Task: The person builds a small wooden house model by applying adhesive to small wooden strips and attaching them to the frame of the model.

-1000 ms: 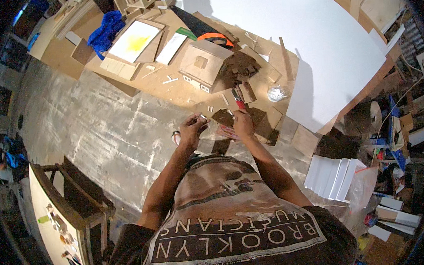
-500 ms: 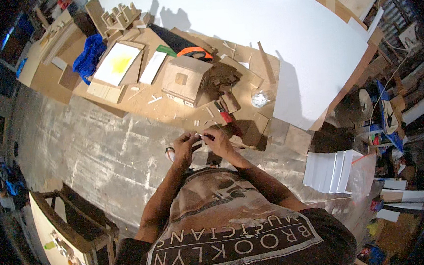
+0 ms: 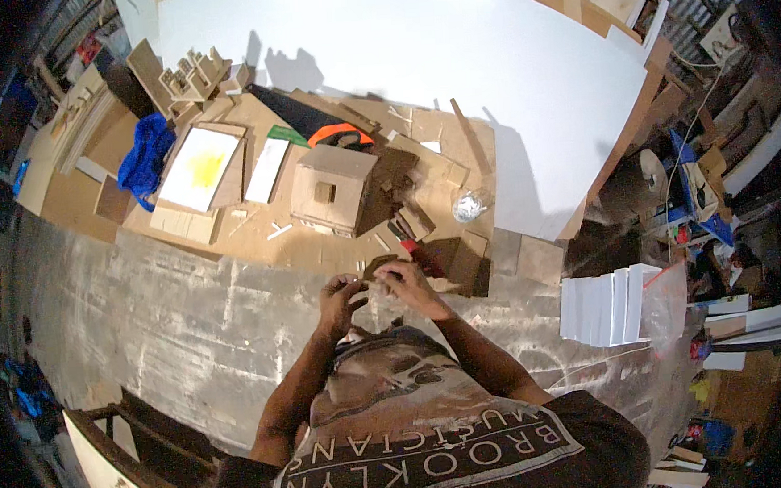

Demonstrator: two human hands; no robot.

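Just off the near edge of the work board (image 3: 256,243), my two hands are held close together in front of my shirt. My left hand (image 3: 340,303) is closed with thumb and fingers drawn together; what sits in them, if anything, is too small to name. The fingers of my right hand (image 3: 408,288) are pinched too, and their contents cannot be made out. Beyond my hands stands a small cardboard model house (image 3: 328,181) with a square opening in its top. A red-handled tool (image 3: 408,245) lies on the board past my right hand.
A handsaw (image 3: 339,135) with an orange and black handle lies behind the house. Nearby are a white sheet with a yellow patch (image 3: 198,169), blue cloth (image 3: 145,161) and a clear container (image 3: 470,206). White panels (image 3: 604,307) stand at right; a wooden table (image 3: 108,458) is lower left.
My hands have moved a little apart and lower in the picture, and the small pale piece seen between them is no longer clear. The whole view has shifted slightly.
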